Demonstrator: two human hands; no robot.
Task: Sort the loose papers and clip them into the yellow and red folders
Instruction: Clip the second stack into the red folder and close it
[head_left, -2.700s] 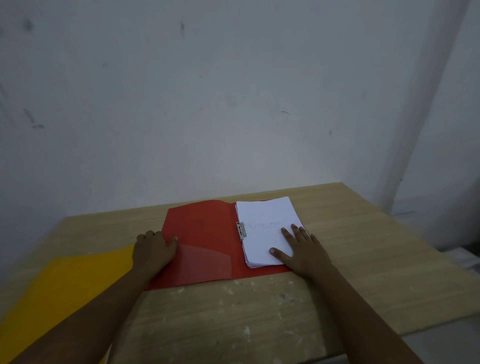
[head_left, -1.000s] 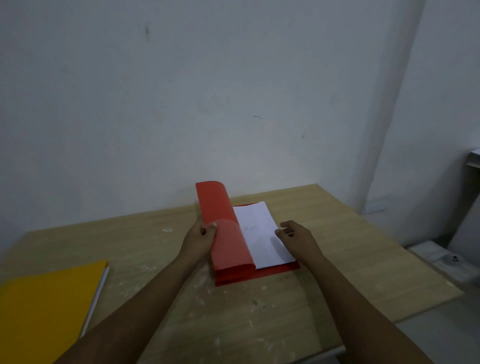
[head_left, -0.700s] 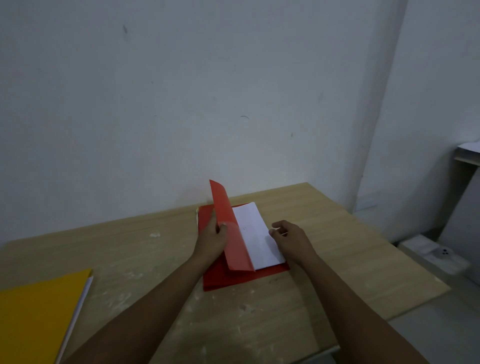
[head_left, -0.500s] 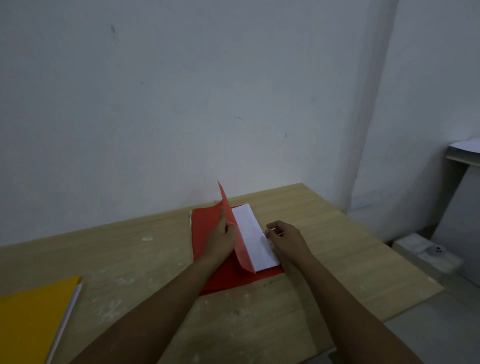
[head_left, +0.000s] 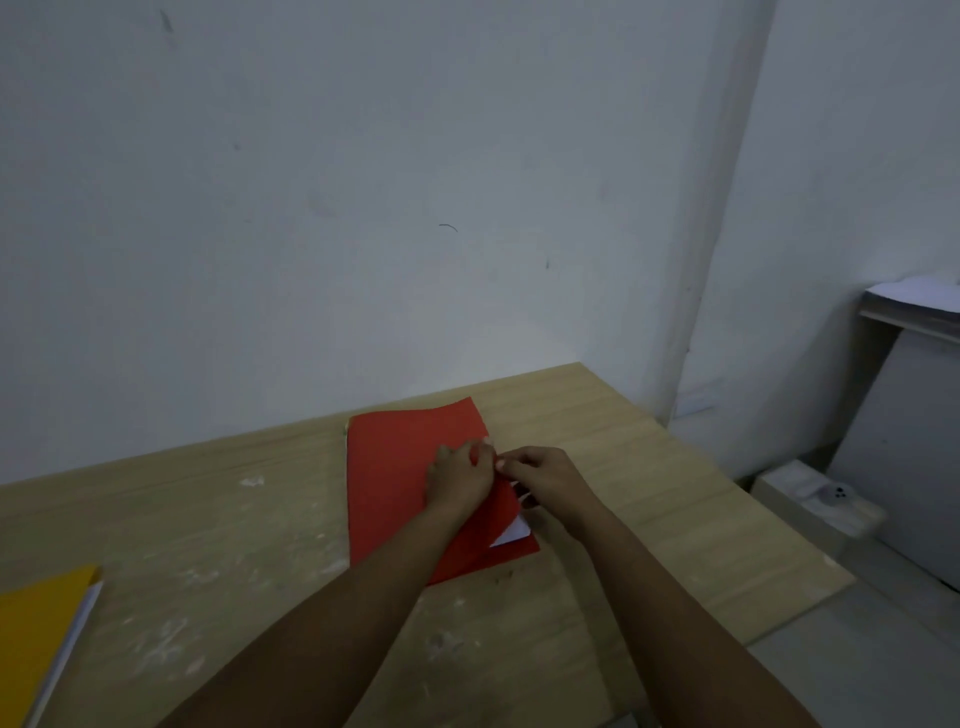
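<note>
The red folder (head_left: 395, 467) lies on the wooden table (head_left: 208, 519), its front cover nearly flat over the white papers (head_left: 514, 532). Only a corner of those papers peeks out at the lower right. My left hand (head_left: 457, 478) rests on top of the cover near its right edge, fingers bent. My right hand (head_left: 540, 475) sits at that same edge, fingers curled beside the papers; what it grips is hidden. The yellow folder (head_left: 36, 639) lies shut at the far left, white sheets showing along its right side.
The table's right edge (head_left: 727, 483) drops to the floor, where a white box (head_left: 815, 499) sits. A shelf with papers (head_left: 914, 296) stands at the far right. A white wall runs behind the table.
My left hand has swung the red cover from upright down over the papers. My right hand stayed at the folder's right edge. The view shifted right, pushing the yellow folder toward the left border.
</note>
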